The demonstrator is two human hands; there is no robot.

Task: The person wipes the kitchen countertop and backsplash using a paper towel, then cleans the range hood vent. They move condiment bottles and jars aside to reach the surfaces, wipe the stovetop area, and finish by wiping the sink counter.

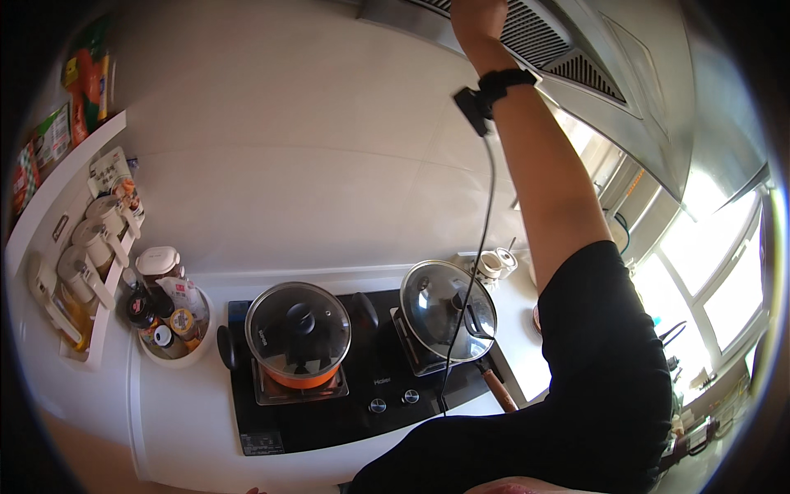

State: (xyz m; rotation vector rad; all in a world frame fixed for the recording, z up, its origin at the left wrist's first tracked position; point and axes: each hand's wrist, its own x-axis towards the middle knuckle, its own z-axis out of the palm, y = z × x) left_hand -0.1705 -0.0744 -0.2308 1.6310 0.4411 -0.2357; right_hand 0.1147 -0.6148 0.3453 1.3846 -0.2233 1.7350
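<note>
My right hand [480, 21] is raised to the underside of a metal range hood [537, 37]; the top edge of the picture cuts it off and its fingers cannot be made out. A black strap with a small device [474, 110] and a cable circles that wrist. Only a sliver of my left hand [256, 491] seems to show at the bottom edge. Below, an orange pot [301, 378] under a glass lid [296, 327] stands on the left burner of a black cooktop [370, 426]. A pan with a wooden handle [498, 390] and a glass lid [441, 302] sits over the right burner.
A round white tub [207, 333] of seasoning jars stands left of the cooktop. Seasoning containers [92, 244] line a wall rack beneath a white shelf [74, 163] with packets. Small white pots [490, 264] stand behind the pan. The cable [490, 197] hangs across the pan's lid. Windows [710, 247] are at the right.
</note>
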